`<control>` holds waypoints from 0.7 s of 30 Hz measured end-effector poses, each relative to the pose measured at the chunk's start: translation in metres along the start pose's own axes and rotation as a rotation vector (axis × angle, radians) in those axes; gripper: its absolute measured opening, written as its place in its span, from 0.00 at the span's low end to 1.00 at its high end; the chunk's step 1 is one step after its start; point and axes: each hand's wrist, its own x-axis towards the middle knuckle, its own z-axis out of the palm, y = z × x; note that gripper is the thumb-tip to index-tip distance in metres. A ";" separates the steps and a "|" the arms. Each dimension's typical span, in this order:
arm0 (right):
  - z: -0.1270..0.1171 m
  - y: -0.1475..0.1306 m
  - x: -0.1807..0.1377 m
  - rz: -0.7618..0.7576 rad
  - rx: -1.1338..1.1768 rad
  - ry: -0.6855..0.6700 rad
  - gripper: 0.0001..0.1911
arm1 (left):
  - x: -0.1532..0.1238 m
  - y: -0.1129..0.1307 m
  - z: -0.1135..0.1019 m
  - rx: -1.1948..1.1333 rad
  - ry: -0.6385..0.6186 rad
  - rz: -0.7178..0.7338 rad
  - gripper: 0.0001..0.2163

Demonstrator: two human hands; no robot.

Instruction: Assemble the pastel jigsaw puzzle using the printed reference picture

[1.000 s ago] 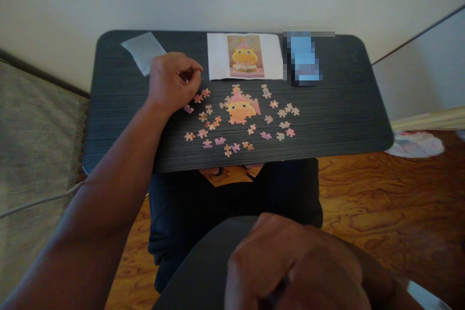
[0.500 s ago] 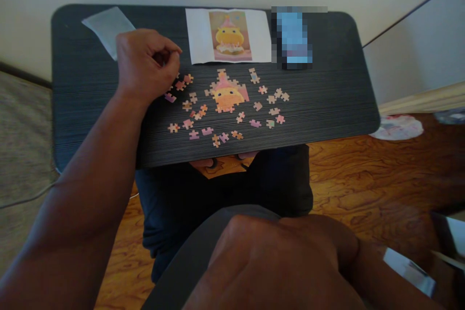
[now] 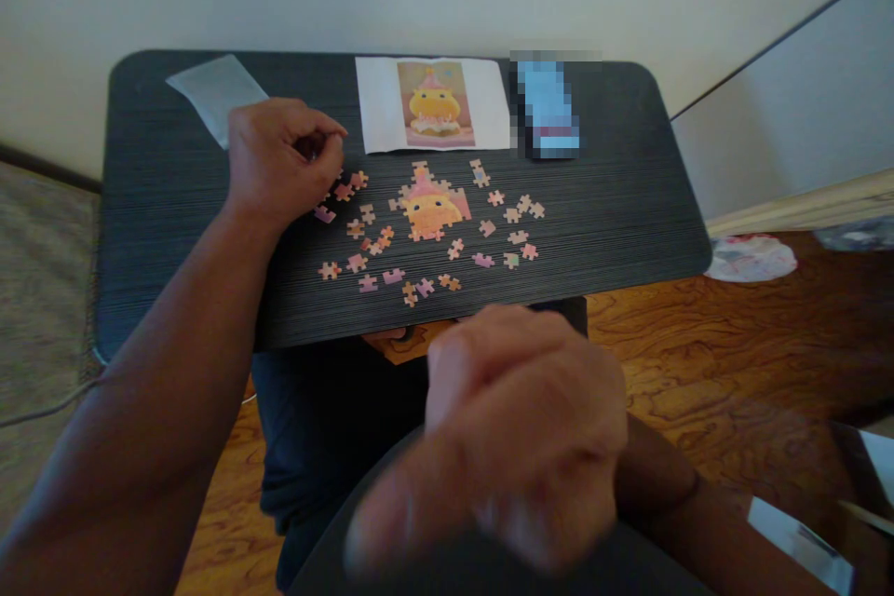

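My left hand (image 3: 283, 154) rests on the dark table at the left of the puzzle, thumb and index finger pinched together. Whatever may be between its fingertips is hidden. Loose jigsaw pieces (image 3: 343, 192) lie right beside its thumb. At the table's middle is a partly joined puzzle (image 3: 434, 205) with a yellow animal face and a pink hat. My right hand (image 3: 523, 428) is raised close to the camera, in front of my lap, slightly blurred. Its fingers curl in and the thumb sticks out to the left; no object shows in it.
Behind the puzzle lies a printed reference picture (image 3: 434, 102) on white paper. A pixelated phone-like object (image 3: 548, 107) is to its right, and a translucent bag (image 3: 216, 93) sits at the back left. More loose pieces (image 3: 513, 214) are scattered around the table (image 3: 615, 177). A wall stands behind.
My right hand has risen from near my chest toward the table and turned, its thumb now showing. The left hand keeps its pinched pose in place. The view has tilted slightly up.
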 end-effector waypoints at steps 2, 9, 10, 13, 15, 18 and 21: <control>-0.012 0.016 0.016 -0.014 -0.011 0.019 0.15 | -0.001 0.003 -0.001 -0.013 -0.007 -0.015 0.07; -0.066 0.103 0.090 -0.189 0.001 0.086 0.10 | -0.002 0.011 -0.003 -0.002 -0.069 0.004 0.07; -0.071 0.111 0.100 -0.214 -0.020 0.046 0.09 | -0.002 0.011 -0.003 0.000 -0.080 0.010 0.07; -0.080 0.120 0.128 -0.306 -0.089 -0.007 0.08 | -0.002 0.009 -0.004 0.000 -0.090 0.022 0.07; -0.084 0.119 0.142 -0.344 -0.130 -0.053 0.09 | -0.002 0.007 -0.006 -0.012 -0.083 0.032 0.06; -0.085 0.115 0.155 -0.336 -0.149 -0.139 0.09 | -0.003 0.003 -0.009 -0.018 -0.121 0.034 0.05; -0.081 0.115 0.156 -0.323 -0.133 -0.191 0.09 | -0.003 0.001 -0.011 -0.006 -0.167 0.015 0.06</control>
